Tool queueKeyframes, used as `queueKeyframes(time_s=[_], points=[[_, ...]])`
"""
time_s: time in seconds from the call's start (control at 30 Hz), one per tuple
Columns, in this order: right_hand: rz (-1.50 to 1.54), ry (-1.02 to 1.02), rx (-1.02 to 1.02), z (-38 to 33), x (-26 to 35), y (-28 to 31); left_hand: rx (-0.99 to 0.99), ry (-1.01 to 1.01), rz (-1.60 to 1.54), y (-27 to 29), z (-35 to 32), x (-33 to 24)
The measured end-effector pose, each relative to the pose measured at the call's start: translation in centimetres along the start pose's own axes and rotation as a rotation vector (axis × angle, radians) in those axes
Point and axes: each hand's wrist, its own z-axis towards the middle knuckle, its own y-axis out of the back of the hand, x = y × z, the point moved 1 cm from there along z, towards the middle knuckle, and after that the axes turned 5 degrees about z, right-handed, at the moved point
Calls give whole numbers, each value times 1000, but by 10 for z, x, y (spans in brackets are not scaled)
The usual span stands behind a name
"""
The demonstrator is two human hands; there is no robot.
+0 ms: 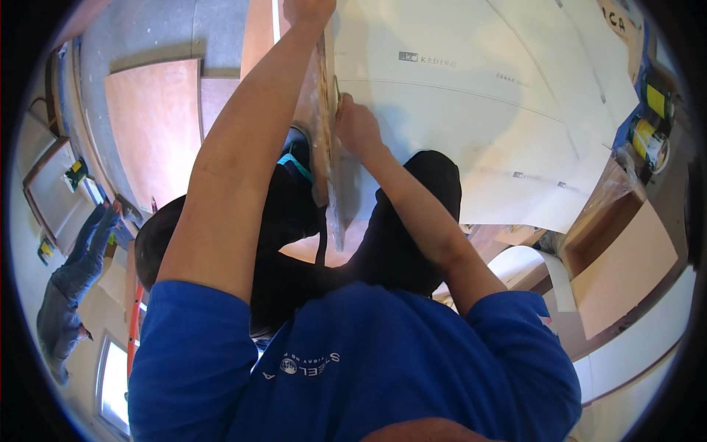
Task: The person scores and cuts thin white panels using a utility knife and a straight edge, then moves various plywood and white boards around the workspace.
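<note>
A large white sheet (pixel 442 110) with faint printed marks lies at the right. Along its left side runs the raw edge of a wooden board (pixel 323 110), between my knees. My right hand (pixel 359 127) is closed beside that edge, over the white sheet. A thin, narrow piece (pixel 337 86) sticks up by its fingers; its kind is too small to tell. My left hand (pixel 309 9) reaches to the far end of the board, by a white strip (pixel 277 20). The picture's upper edge cuts off its fingers.
A light brown panel (pixel 153 125) leans at the left on the grey floor (pixel 147 44). An open cardboard box (pixel 626 261) stands at the right, below yellow-labelled cans (pixel 648 144). Another person (pixel 70 295) and an orange ladder rail (pixel 134 317) are at the far left.
</note>
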Motion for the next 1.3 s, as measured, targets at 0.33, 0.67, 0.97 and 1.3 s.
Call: queueKeyframes(time_s=[0.33, 0.67, 0.97, 1.3], points=[[94, 31, -96, 8, 5, 34, 0, -26, 67, -13, 10, 11], [19, 273, -507, 266, 94, 162, 162, 83, -85, 17, -6, -25], [-13, 311, -422, 334, 99, 148, 144, 81, -72, 12, -5, -16], [-420, 523, -340, 369, 95, 138, 129, 34, -41, 15, -5, -11]])
